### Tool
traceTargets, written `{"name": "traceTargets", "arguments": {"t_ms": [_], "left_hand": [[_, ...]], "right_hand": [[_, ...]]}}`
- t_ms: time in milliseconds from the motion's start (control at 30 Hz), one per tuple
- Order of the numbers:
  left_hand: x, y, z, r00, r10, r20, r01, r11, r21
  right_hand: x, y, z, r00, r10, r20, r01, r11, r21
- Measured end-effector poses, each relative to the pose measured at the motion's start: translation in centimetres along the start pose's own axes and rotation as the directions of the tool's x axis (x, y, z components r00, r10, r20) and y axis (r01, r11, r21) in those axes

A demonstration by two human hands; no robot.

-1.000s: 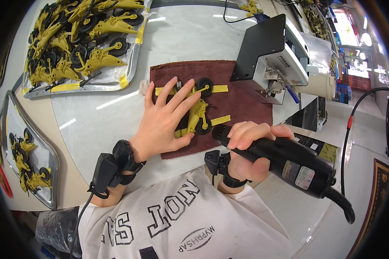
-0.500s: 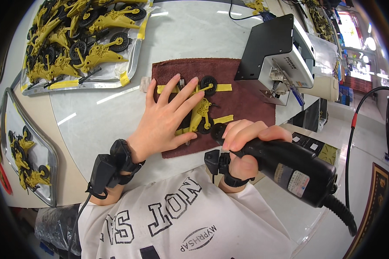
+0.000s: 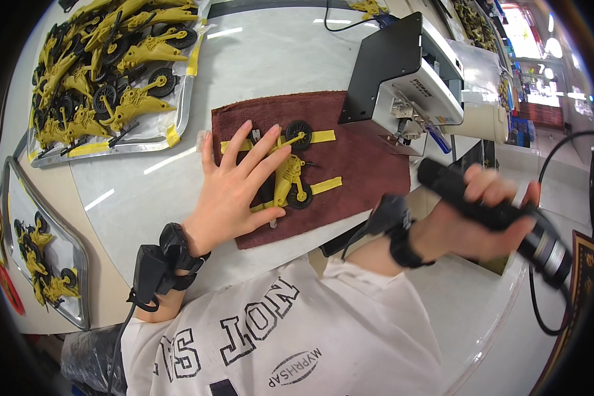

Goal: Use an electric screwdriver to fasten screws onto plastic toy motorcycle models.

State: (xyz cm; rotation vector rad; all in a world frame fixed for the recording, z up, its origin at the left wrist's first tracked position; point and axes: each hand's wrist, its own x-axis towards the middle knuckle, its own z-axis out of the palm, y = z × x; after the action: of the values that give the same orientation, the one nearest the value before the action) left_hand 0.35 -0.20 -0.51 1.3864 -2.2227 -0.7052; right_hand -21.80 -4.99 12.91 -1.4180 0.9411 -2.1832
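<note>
My left hand lies spread and flat, its fingers across a yellow and black toy motorcycle on a dark red cloth. The palm and fingers hide the motorcycle's left part; both black wheels show at its right side. Strips of yellow tape stick out from under the toy on the cloth. Away to the right, past the table's near edge, my right hand is wrapped round a black corded power tool, which looks like an electric screwdriver. Motion smears this hand and the tool's lower end.
A metal-rimmed tray piled with yellow toy motorcycles stands at the far left. A smaller tray with a few more sits at the left. A black and white screw-feeder-like machine stands beyond the cloth at right. A black cable hangs at the far right.
My right hand has swung with the power tool from beside the toy motorcycle out to the right, turning the tool. My left hand stays spread on the toy. The view has shifted slightly.
</note>
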Motion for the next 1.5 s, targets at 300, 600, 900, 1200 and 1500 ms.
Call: {"name": "traceTargets", "arguments": {"t_ms": [300,600,900,1200,1500], "left_hand": [[0.0,0.1,-0.1,1.000,0.014,-0.016,-0.015,1.000,-0.017],[-0.1,-0.3,-0.3,0.999,0.026,-0.032,-0.027,0.999,-0.037],[-0.4,-0.6,0.1,0.997,0.034,-0.074,-0.039,0.996,-0.080],[-0.6,-1.0,0.5,0.991,0.042,-0.123,-0.051,0.996,-0.071],[-0.4,-0.8,0.6,0.994,0.035,-0.100,-0.041,0.997,-0.059]], "right_hand": [[2.8,3.6,0.4,0.988,0.145,0.053,-0.132,0.972,-0.196],[-7.4,0.5,0.7,0.693,0.005,0.721,-0.360,0.869,0.340],[-9.2,1.3,1.7,0.592,0.139,0.794,-0.421,0.893,0.158],[-10.5,1.7,3.0,0.617,0.147,0.773,-0.407,0.900,0.153],[-10.4,0.5,2.9,0.823,0.137,0.552,-0.288,0.937,0.198]]}}
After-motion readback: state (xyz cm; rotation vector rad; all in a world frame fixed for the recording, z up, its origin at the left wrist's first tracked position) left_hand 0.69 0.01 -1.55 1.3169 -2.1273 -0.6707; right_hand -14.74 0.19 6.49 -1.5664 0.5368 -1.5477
